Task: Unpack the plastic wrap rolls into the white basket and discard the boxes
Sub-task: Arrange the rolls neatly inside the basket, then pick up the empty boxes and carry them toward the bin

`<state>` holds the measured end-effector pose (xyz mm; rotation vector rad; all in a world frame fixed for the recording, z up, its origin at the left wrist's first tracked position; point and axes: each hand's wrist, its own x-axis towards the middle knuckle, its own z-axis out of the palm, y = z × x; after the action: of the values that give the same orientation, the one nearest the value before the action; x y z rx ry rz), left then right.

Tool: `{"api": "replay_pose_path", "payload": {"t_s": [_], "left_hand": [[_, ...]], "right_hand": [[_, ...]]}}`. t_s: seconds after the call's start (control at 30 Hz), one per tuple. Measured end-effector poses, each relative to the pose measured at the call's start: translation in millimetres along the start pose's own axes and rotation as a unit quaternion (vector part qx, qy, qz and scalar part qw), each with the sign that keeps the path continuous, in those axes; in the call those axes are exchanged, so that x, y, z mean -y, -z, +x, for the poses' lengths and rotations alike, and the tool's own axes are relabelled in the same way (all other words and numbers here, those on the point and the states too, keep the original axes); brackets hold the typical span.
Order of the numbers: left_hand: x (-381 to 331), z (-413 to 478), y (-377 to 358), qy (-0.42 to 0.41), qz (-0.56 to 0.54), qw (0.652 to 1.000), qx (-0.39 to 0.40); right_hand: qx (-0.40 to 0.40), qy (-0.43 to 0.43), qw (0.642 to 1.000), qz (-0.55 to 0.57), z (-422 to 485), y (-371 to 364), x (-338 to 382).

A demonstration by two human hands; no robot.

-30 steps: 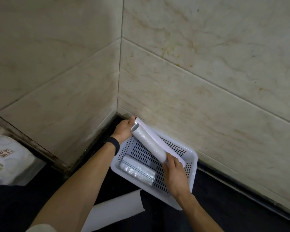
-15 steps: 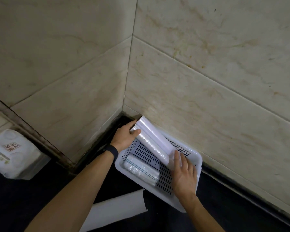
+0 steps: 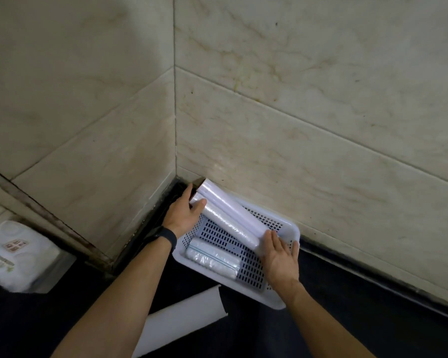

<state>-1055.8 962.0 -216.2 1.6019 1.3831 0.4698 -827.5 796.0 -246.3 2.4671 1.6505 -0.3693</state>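
Observation:
A white perforated basket (image 3: 269, 301) sits in the corner against the tiled walls. Two long plastic wrap rolls lie diagonally across it: a smooth glossy one (image 3: 233, 205) nearest the wall and a crinkled one (image 3: 228, 223) beside it. A shorter bagged roll (image 3: 212, 259) lies along the basket's front side. My left hand (image 3: 183, 214) cups the far left end of the crinkled roll, thumb over its tip. With fingers spread, my right hand (image 3: 279, 257) rests flat against the rolls' near right ends, inside the basket.
A long white box (image 3: 181, 319) lies on the dark counter just in front of the basket, between my forearms. A white plastic-wrapped package (image 3: 16, 254) sits at the far left. Marble-tiled walls close off the back and left.
The crinkled roll, held above the basket a second ago, has come down beside the smooth roll. My right hand has flattened against the roll ends.

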Motion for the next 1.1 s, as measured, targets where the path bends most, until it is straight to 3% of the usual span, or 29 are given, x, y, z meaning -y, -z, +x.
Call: {"api": "replay_pose_path", "payload": {"t_s": [0.13,0.2,0.3,0.37,0.43,0.53,0.6,0.7,0.8,0.9,1.1], "left_hand": [[13.5,-43.6,4.7,0.023,-0.045,0.997,-0.051],[30.8,-79.6,2.6,0.041,-0.052,0.995,-0.078],[61.0,-137.4,-10.1,0.069,0.020,0.996,-0.055],[78.2,-167.8,-21.6,0.059,0.125,0.990,-0.014],[92.1,-191.7,-34.7,0.053,0.245,0.967,0.051],[102.1,-216.3,-47.0,0.082,0.375,0.913,0.138],[101.9,-233.8,-51.6,0.078,0.453,0.878,0.133],[99.2,-261.6,-58.8,0.032,0.527,0.844,0.093],[99.9,-283.1,-62.0,0.042,0.472,0.877,0.085],[92.1,-293.6,-59.6,0.060,0.394,0.912,0.095],[47.5,-299.3,-82.2,-0.022,0.285,0.950,0.122]], "right_hand": [[0.003,-0.003,1.000,0.006,-18.8,20.8,0.3],[-0.049,0.019,0.998,0.046,-43.4,24.0,-3.3],[-0.156,0.063,0.974,0.152,-100.2,17.5,-8.9],[-0.187,0.074,0.957,0.209,-141.3,5.8,-10.5],[-0.140,0.080,0.954,0.254,-180.3,-5.0,-11.2],[0.051,0.109,0.968,0.220,-222.6,-22.0,-13.7],[0.165,0.128,0.970,0.128,-242.4,-39.4,-19.7],[0.205,0.115,0.970,0.061,-264.5,-69.5,-28.2],[0.114,0.102,0.985,0.084,-277.9,-90.8,-36.9],[0.088,0.070,0.989,0.097,-284.5,-96.3,-48.0],[0.021,-0.068,0.987,0.143,-315.8,-95.1,-84.2]]}}
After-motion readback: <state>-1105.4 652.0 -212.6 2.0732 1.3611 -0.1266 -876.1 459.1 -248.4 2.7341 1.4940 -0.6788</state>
